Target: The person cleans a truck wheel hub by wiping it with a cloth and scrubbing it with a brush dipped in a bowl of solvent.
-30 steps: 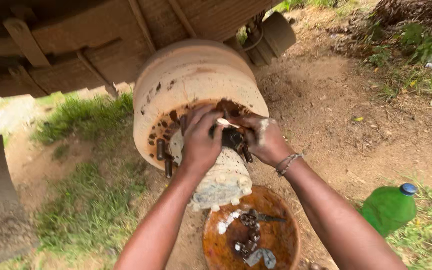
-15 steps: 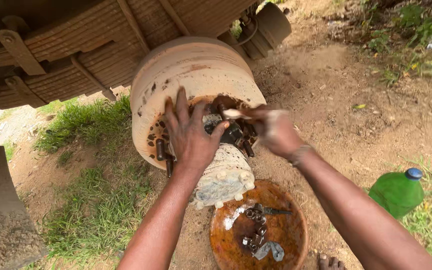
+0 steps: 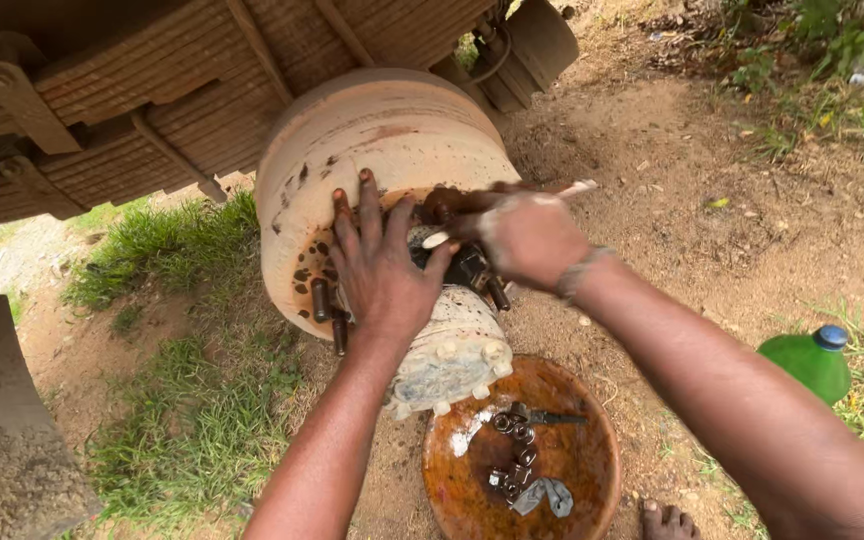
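A rusty truck wheel hub with a brake drum [image 3: 372, 130] sticks out toward me, with dark wheel studs [image 3: 320, 298] around its face and a pale greasy axle end cap [image 3: 457, 355] in the middle. My left hand [image 3: 382, 265] lies flat on the hub face, fingers spread. My right hand [image 3: 522, 235], smeared with white grease, is closed around a thin pale stick [image 3: 577, 188] and presses at the dark centre of the hub.
A rusty round pan [image 3: 522, 450] on the dirt below holds nuts, small metal parts and grease. A green plastic bottle [image 3: 812, 360] with a blue cap stands at right. Leaf springs [image 3: 102, 90] run above left. Toes [image 3: 667, 520] show at the bottom.
My left hand has opened from a curled grip to lie flat with spread fingers on the hub. My right hand has shifted slightly right on the hub centre.
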